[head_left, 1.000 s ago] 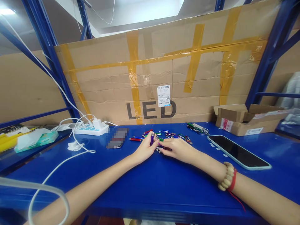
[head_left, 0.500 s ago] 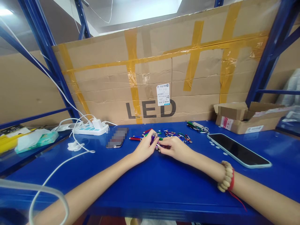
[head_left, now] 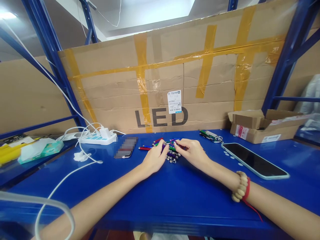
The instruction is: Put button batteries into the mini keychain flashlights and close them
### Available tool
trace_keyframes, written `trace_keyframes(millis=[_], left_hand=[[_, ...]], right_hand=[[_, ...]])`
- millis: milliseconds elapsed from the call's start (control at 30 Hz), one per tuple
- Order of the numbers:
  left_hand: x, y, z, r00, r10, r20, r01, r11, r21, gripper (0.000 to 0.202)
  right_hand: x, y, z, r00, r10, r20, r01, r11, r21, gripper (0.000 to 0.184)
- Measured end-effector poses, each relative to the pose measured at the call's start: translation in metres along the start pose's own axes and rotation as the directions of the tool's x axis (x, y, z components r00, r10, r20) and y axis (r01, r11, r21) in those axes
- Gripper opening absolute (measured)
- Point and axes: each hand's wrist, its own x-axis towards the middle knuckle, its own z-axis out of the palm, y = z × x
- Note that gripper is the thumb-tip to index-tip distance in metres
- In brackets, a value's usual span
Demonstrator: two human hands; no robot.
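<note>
My left hand (head_left: 155,156) is closed around a slim purple metal tube (head_left: 163,146), much of it hidden by the fingers. In my right hand (head_left: 191,151), thumb and fingers pinch a small purple carabiner-like clip (head_left: 172,141). Between and under the hands lies a pile of shiny tubes with silver ends (head_left: 171,159). A red tube (head_left: 144,148) sticks out to the left of my left hand, and a green tube (head_left: 172,148) shows between the hands. My right hand covers part of the area behind it.
A phone in a pale case (head_left: 255,160) lies right, before an open cardboard box (head_left: 267,128). More tubes with a ring (head_left: 211,136) lie at the back. Left are another phone (head_left: 126,148), a power strip (head_left: 98,137) and a loose white cable (head_left: 60,178).
My right hand has moved slightly right, away from my left hand, and now pinches a purple clip. The silver-ended tubes between the hands show more. The left hand stays nearly in place.
</note>
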Motion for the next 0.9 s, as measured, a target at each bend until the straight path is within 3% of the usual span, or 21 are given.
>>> trace_keyframes(millis=[133,300,633,900], left_hand=[[-0.001,0.000,0.005,0.996,0.065,0.059,-0.068,0.996,0.061,0.032],[-0.004,0.000,0.007,0.987,0.148,0.056,-0.153,0.984,0.091,0.034],[-0.002,-0.004,0.008,0.998,0.047,0.029,-0.047,0.999,0.005,0.025],[0.003,-0.007,0.007,0.998,0.060,0.012,-0.061,0.994,0.094,0.014]], right_hand=[[-0.002,-0.004,0.000,0.998,-0.040,-0.052,0.043,0.998,0.054,0.032],[-0.002,-0.005,0.001,0.993,-0.114,-0.015,0.114,0.992,0.053,0.032],[-0.001,0.006,0.000,0.985,-0.127,0.115,0.127,0.992,0.008,0.029],[0.000,0.009,0.005,0.998,-0.048,0.051,0.041,0.992,0.121,0.023]])
